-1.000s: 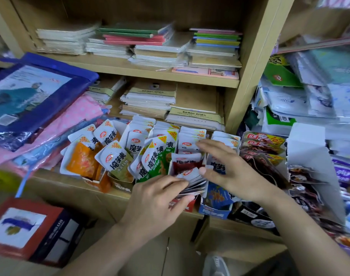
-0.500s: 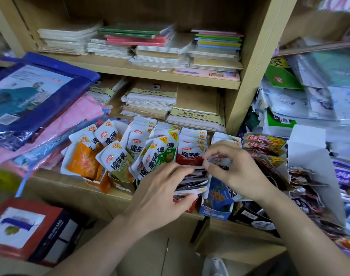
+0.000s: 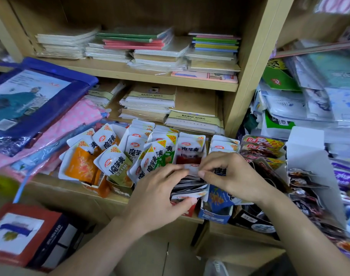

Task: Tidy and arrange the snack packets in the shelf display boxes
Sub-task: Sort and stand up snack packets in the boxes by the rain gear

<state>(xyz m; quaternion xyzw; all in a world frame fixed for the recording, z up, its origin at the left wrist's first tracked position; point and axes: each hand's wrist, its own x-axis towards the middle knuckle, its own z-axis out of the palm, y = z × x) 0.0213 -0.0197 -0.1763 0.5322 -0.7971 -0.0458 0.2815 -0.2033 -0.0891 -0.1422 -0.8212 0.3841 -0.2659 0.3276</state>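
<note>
Standing by the shelf, I see both hands busy mid-frame at the red box. The left hand curls round the fanned red packets, thumb at their front, and the right hand pinches one packet's top edge. That row looks about half straightened. Left of centre, the orange packets and green packets lean every way, so I'd say most of the tidying is left.

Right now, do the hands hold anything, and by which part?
Yes. The left hand grips the stack of red snack packets by its front end, thumb below; the right hand pinches the frontmost packet by its upper edge.
</note>
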